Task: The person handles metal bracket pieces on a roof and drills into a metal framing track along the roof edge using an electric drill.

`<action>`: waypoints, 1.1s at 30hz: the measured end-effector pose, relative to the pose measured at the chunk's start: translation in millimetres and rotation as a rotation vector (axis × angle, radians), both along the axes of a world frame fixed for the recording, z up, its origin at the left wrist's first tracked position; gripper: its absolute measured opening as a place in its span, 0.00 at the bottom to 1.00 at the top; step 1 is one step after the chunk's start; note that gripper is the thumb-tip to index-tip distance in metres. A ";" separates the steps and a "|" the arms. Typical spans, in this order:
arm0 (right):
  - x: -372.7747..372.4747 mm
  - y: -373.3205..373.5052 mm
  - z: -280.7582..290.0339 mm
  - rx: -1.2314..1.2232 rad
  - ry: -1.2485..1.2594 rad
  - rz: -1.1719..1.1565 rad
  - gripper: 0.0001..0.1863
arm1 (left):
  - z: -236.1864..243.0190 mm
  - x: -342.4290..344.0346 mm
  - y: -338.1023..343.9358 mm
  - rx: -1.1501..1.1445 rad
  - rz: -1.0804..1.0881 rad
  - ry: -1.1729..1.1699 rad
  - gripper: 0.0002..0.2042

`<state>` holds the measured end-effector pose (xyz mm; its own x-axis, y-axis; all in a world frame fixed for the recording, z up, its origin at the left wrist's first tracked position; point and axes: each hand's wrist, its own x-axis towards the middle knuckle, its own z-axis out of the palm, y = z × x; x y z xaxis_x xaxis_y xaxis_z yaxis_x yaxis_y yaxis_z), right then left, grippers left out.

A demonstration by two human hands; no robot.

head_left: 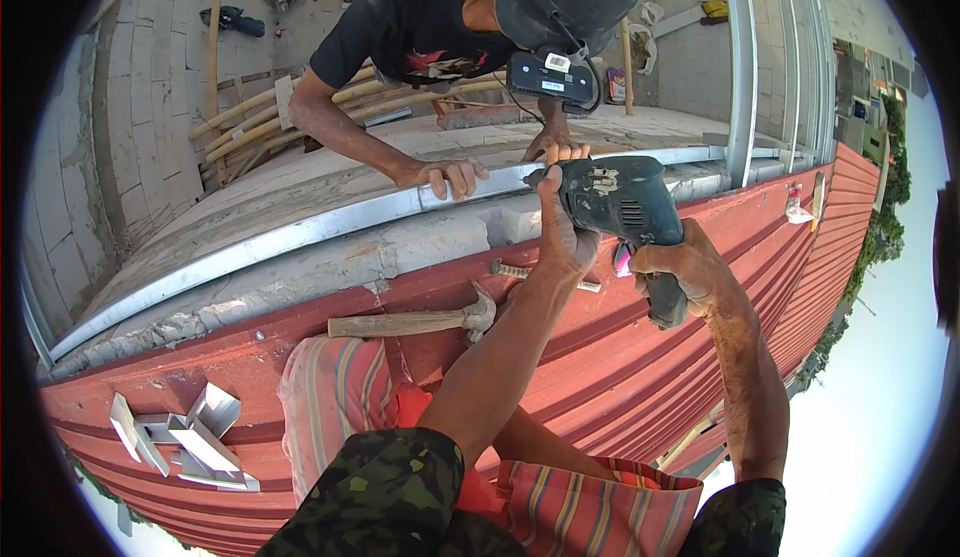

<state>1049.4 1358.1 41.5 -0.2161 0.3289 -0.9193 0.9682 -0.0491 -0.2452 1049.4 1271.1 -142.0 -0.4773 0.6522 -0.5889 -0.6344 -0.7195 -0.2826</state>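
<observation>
A dark green power drill lies sideways over the wall top, its nose pointing left at a long silvery metal channel. My right hand is wrapped around the drill's handle. At the front of the drill, my left hand grips the body near the chuck; the drill hides part of its fingers. The bit's tip cannot be made out. Across from me, a co-worker's hand presses on the channel, and their other hand is just behind the drill's nose.
A claw hammer and a large bolt lie on the red corrugated roof by the wall. Cut metal pieces sit at lower left. Upright metal studs stand at right. Behind the wall are bamboo poles.
</observation>
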 end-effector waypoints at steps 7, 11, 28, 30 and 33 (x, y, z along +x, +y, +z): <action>-0.6 -0.8 -0.3 0.006 0.008 -0.008 0.12 | -3.3 -1.6 2.5 0.034 0.100 0.044 0.25; 0.6 0.2 -1.1 0.001 0.015 -0.022 0.13 | 3.5 -3.5 -1.6 0.069 0.055 -0.005 0.25; 6.2 -0.7 -3.5 -0.002 0.027 -0.034 0.15 | 2.0 -3.8 -2.3 0.037 0.045 0.015 0.25; 5.6 -1.0 -3.5 -0.002 0.029 -0.031 0.15 | 3.0 -3.2 -1.6 0.048 0.034 0.006 0.25; 8.2 -1.1 -4.5 0.000 0.046 -0.059 0.14 | 3.1 -3.1 -1.9 0.019 0.039 0.006 0.26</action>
